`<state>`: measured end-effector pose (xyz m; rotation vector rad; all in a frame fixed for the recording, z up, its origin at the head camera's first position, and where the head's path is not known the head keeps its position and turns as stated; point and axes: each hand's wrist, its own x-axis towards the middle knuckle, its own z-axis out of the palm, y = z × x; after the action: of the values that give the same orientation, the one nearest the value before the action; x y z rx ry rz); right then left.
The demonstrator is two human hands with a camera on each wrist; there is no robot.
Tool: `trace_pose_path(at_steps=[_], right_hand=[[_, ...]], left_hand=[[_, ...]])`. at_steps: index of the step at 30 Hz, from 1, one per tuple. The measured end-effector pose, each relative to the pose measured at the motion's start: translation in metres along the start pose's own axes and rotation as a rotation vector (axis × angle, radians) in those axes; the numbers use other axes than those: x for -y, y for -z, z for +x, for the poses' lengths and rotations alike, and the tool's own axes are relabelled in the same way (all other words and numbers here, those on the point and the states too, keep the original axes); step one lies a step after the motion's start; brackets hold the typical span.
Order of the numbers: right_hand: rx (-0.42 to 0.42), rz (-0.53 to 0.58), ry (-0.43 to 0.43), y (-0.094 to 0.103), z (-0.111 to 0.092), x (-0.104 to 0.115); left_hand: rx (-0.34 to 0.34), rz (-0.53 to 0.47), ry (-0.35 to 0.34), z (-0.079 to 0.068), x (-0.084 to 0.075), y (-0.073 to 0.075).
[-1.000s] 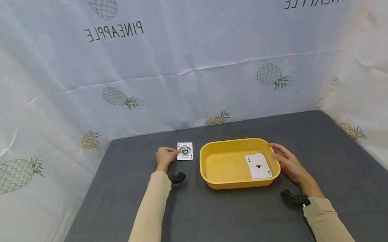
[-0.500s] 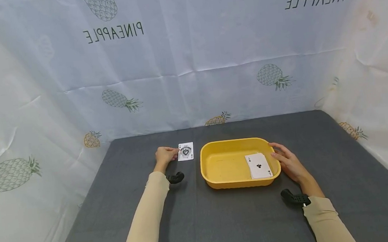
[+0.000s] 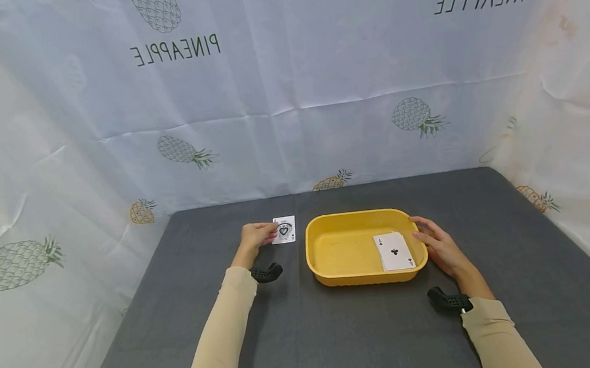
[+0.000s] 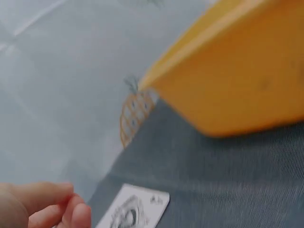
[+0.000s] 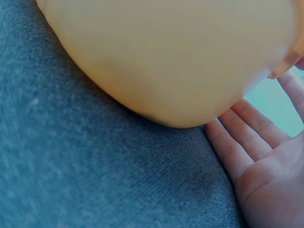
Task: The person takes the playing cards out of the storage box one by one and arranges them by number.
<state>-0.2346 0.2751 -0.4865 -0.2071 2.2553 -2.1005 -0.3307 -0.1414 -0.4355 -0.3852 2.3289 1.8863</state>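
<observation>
An ace playing card (image 3: 285,230) with an ornate black emblem lies face up left of the yellow tray (image 3: 331,282). My left hand (image 3: 256,238) is at its left edge, fingers bent and one fingertip overlapping the upper left corner. In the left wrist view the bent fingers (image 4: 81,214) come right beside the card (image 4: 130,216), whose near part is cut off; I cannot tell if they pinch it. My right hand (image 3: 440,250) rests against the tray's right end, its long fingers (image 5: 244,135) straight along the outer wall, fingertips at the rim.
Several cards, an ace of clubs (image 3: 394,252) on top, lie in the tray's right part. Dark grey cloth (image 3: 363,337) covers the table. White curtains with pineapple prints (image 3: 291,149) close in the back and both sides. Black wrist mounts (image 3: 267,273) are worn on both arms.
My left fingertips shift slightly at the card's edge, uncovering more of its left side and then overlapping its upper left corner. My right hand and the tray stay in place.
</observation>
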Motion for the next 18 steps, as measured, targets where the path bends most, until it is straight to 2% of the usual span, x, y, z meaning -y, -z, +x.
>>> trace_pose_path(at_steps=[6,12,18], right_hand=[[0.005,0.013,0.01,0.001,-0.001,-0.001],[0.009,0.023,0.028,0.001,-0.001,-0.003],[0.0,0.003,0.016,0.0,-0.001,-0.004]], left_hand=[[0.041,-0.076,0.031,-0.013,-0.008,-0.008],[0.093,-0.038,0.026,-0.032,-0.019,-0.019],[0.162,-0.011,0.019,-0.049,-0.022,-0.029]])
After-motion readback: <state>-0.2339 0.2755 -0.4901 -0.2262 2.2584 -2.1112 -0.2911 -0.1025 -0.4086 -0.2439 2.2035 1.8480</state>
